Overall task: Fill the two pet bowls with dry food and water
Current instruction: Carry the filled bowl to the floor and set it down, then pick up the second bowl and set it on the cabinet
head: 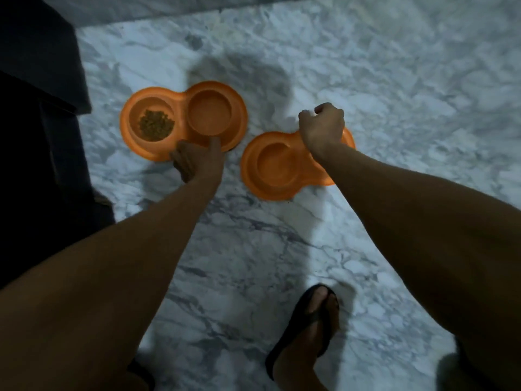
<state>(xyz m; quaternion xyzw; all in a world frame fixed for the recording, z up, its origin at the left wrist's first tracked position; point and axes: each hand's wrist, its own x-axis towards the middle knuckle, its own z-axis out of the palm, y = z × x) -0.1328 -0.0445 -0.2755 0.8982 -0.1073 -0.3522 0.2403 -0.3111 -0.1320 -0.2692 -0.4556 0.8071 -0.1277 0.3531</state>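
Note:
Two orange double pet bowls lie on the marble floor. The left bowl [239, 114] has brown dry food [156, 126] in its left cup; its right cup looks bare. My left hand [197, 160] grips this bowl's near rim, thumb on top. The right bowl [251, 167] shows one cup with nothing in it; its other cup is hidden under my right hand [322, 125], which is curled over that bowl's far end. Whether the fingers hold its rim I cannot tell.
White and grey marble floor [366, 80] spreads all around. Dark furniture [36, 108] stands along the left edge, close to the left bowl. My foot in a black sandal [307, 325] is planted below the bowls. A raised marble edge [197, 7] runs across the top.

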